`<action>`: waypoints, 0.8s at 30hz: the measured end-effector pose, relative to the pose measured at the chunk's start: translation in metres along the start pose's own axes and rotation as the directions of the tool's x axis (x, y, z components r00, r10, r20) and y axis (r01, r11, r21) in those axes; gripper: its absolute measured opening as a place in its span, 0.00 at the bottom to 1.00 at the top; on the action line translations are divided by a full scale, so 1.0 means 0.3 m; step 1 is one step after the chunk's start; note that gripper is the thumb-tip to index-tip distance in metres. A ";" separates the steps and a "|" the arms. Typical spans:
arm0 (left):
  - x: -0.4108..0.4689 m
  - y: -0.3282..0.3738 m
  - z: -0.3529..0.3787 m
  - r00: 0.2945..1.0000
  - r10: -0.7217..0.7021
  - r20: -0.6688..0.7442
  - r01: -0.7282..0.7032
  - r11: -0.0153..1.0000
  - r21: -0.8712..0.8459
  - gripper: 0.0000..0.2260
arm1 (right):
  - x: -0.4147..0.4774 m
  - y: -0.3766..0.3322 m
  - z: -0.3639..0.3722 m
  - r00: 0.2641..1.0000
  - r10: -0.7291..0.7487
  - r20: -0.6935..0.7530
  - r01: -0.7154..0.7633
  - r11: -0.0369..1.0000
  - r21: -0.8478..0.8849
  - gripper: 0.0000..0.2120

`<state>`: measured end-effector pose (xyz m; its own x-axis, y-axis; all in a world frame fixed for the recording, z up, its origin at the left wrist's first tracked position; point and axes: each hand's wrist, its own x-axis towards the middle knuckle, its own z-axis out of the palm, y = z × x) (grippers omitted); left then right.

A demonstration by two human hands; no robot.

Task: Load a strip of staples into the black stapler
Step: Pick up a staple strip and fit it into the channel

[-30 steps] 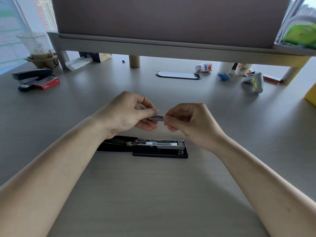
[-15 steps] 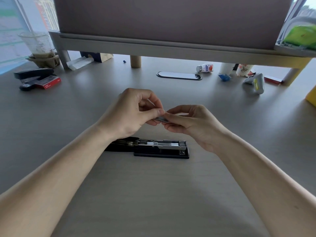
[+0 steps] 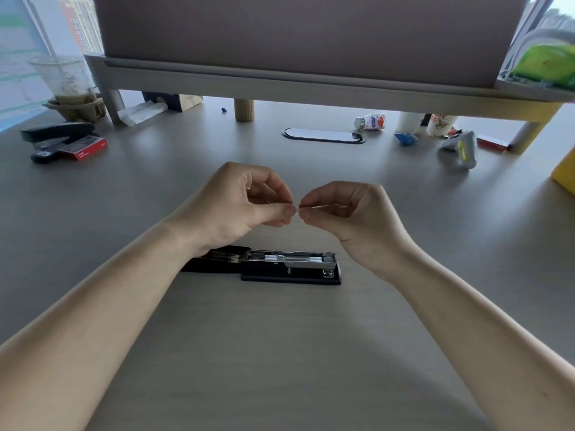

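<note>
The black stapler (image 3: 289,269) lies flat on the desk with its top swung back to the left, and the metal staple channel shows. Above and behind it, my left hand (image 3: 239,203) and my right hand (image 3: 351,216) meet fingertip to fingertip. Both pinch a thin silver staple strip (image 3: 298,210), of which only a small glint shows between the thumbs. The rest of the strip is hidden by my fingers. My left wrist covers the stapler's left end.
A second black stapler (image 3: 53,136) and a red staple box (image 3: 84,147) sit at the far left. An oval cable grommet (image 3: 323,135) lies behind my hands. A small bottle (image 3: 370,122), cups and a white device (image 3: 462,147) stand at the back right under the shelf.
My hands have risen slightly and drawn close together, so less of the staple strip shows between the fingertips. The stapler has not moved.
</note>
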<state>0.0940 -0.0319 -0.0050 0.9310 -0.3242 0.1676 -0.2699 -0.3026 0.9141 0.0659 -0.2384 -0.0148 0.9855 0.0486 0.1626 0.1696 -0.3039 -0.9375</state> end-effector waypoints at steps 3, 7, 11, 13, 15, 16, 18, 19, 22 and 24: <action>-0.012 0.008 -0.004 0.997 0.062 0.040 -0.066 0.992 0.111 0.06 | -0.020 0.007 -0.003 0.997 -0.082 0.005 0.082 0.996 -0.028 0.03; -0.051 0.018 -0.003 0.987 0.154 0.055 -0.162 0.959 0.234 0.06 | -0.072 0.016 -0.026 0.996 -0.085 0.018 0.086 0.996 -0.021 0.05; -0.126 0.041 0.001 0.953 0.292 0.084 -0.301 0.873 0.382 0.04 | -0.162 0.042 -0.067 0.991 -0.108 0.083 0.116 0.988 -0.106 0.14; -0.155 0.044 0.011 0.942 0.324 0.092 -0.333 0.853 0.402 0.04 | -0.195 0.052 -0.070 0.989 -0.088 0.116 0.107 0.980 -0.167 0.16; -0.172 0.041 0.025 0.935 0.336 0.110 -0.351 0.842 0.409 0.05 | -0.205 0.061 -0.068 0.990 -0.088 0.109 0.110 0.971 -0.213 0.12; -0.177 0.040 0.031 0.933 0.340 0.116 -0.357 0.838 0.413 0.05 | -0.205 0.066 -0.066 0.991 -0.094 0.099 0.114 0.968 -0.223 0.10; -0.185 0.040 0.041 0.934 0.337 0.118 -0.355 0.838 0.414 0.05 | -0.205 0.069 -0.065 0.991 -0.094 0.092 0.111 0.972 -0.207 0.06; -0.188 0.040 0.044 0.935 0.334 0.117 -0.352 0.841 0.411 0.05 | -0.204 0.068 -0.065 0.992 -0.093 0.087 0.109 0.973 -0.201 0.05; -0.190 0.034 0.051 0.937 0.331 0.114 -0.348 0.843 0.410 0.06 | -0.203 0.067 -0.063 0.992 -0.099 0.083 0.114 0.972 -0.205 0.05; -0.189 0.028 0.053 0.940 0.325 0.104 -0.339 0.850 0.403 0.06 | -0.201 0.070 -0.062 0.992 -0.098 0.085 0.113 0.973 -0.201 0.04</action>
<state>0.0351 -0.0304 -0.0127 0.7616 -0.4965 0.4166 -0.6441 -0.5088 0.5712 0.0100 -0.2653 -0.0385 0.9609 0.1587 0.2269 0.2759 -0.4811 -0.8321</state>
